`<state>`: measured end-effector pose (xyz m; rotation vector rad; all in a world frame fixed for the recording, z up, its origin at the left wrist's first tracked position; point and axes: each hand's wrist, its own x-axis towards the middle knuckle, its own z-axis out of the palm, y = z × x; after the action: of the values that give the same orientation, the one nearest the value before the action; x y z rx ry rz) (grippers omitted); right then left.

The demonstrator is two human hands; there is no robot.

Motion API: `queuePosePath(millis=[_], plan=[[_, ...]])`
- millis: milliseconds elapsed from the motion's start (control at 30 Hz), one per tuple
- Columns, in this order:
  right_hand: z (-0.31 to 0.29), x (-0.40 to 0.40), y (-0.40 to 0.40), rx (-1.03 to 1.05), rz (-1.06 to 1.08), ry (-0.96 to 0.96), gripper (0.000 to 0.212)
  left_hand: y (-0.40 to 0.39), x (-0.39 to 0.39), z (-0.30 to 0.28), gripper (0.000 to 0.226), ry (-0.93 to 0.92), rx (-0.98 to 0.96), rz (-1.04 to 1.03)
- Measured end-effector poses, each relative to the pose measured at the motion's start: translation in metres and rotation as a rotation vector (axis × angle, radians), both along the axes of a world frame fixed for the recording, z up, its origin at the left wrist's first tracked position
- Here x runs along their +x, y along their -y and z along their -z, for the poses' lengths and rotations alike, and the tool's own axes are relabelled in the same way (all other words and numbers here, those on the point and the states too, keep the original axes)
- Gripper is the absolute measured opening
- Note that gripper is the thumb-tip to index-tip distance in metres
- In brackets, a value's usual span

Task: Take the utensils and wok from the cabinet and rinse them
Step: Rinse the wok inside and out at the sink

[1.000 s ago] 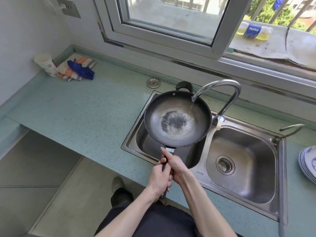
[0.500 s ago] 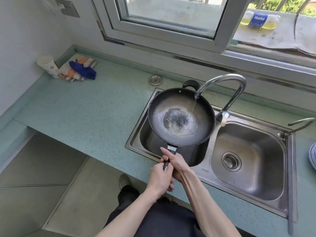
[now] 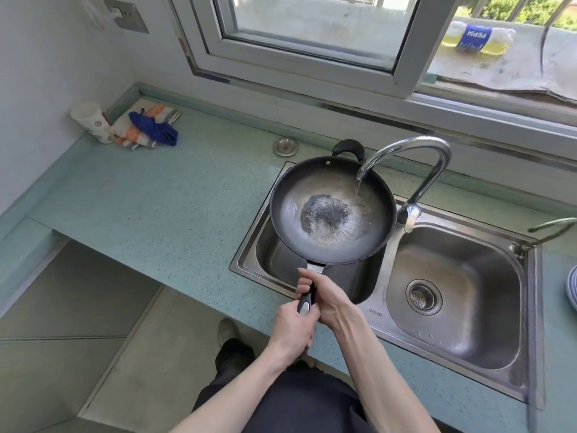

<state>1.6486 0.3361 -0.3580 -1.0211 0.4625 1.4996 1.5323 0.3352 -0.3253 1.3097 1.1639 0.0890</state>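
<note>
Black plastic fills both fists: the left hand wraps the end of the wok's handle, the right hand clasps it just ahead. Beyond them the wok hangs level over the left basin of the sink, under the faucet, whose thin stream lands right of centre. Water seems to pool over the dark middle, though glare blurs its edge. A tilt of that long lever could slop water onto the counter. Compared with a second ago, the pool has spread wider.
</note>
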Motion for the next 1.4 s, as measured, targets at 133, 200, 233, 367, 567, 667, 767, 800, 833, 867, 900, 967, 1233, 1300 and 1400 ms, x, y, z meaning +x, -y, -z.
queuePosePath(millis=[133,200,233,367,567,667,767,800,833,867,900,967,1233,1300,1400], plan=[[0.002,-0.004,-0.003,-0.037,0.033,0.073,0.031,0.002,0.002,0.003,0.035,0.002,-0.005,-0.011],[0.002,-0.005,-0.003,-0.051,0.039,0.109,0.032,0.002,0.002,0.004,0.034,0.012,-0.007,-0.002],[0.001,-0.005,-0.003,-0.058,0.038,0.129,0.033,0.002,0.001,0.005,0.033,0.019,-0.007,0.003],[-0.007,-0.004,-0.005,-0.125,0.03,0.256,0.03,0.0,0.002,0.006,0.031,0.045,-0.02,0.01],[-0.021,-0.001,-0.002,-0.209,0.033,0.391,0.03,0.002,0.006,-0.003,0.037,0.093,-0.073,0.029],[-0.021,-0.003,-0.001,-0.217,0.042,0.377,0.029,0.002,0.005,-0.005,0.036,0.096,-0.084,0.034],[-0.018,-0.005,0.001,-0.208,0.049,0.306,0.029,0.005,0.003,-0.008,0.035,0.086,-0.097,0.018],[-0.017,-0.006,0.001,-0.193,0.054,0.257,0.031,0.006,0.002,-0.01,0.034,0.082,-0.103,0.007],[-0.016,-0.005,0.002,-0.172,0.06,0.199,0.032,0.007,0.002,-0.011,0.033,0.075,-0.105,-0.003],[-0.015,-0.005,0.002,-0.15,0.063,0.138,0.033,0.009,0.002,-0.012,0.033,0.064,-0.102,-0.01],[-0.015,-0.005,0.003,-0.126,0.058,0.079,0.034,0.011,0.002,-0.013,0.033,0.052,-0.089,-0.015],[-0.013,-0.005,0.004,-0.074,0.03,-0.022,0.036,0.014,0.001,-0.013,0.033,0.021,-0.054,-0.027],[-0.009,-0.016,-0.004,0.008,-0.013,-0.125,0.04,0.009,-0.008,-0.005,0.034,-0.04,0.045,-0.049],[-0.01,-0.018,-0.006,-0.005,0.003,-0.07,0.038,0.005,-0.01,-0.003,0.033,-0.034,0.034,-0.038],[-0.014,-0.018,-0.01,-0.067,0.026,0.089,0.034,-0.001,-0.011,-0.003,0.03,0.008,-0.001,-0.006]])
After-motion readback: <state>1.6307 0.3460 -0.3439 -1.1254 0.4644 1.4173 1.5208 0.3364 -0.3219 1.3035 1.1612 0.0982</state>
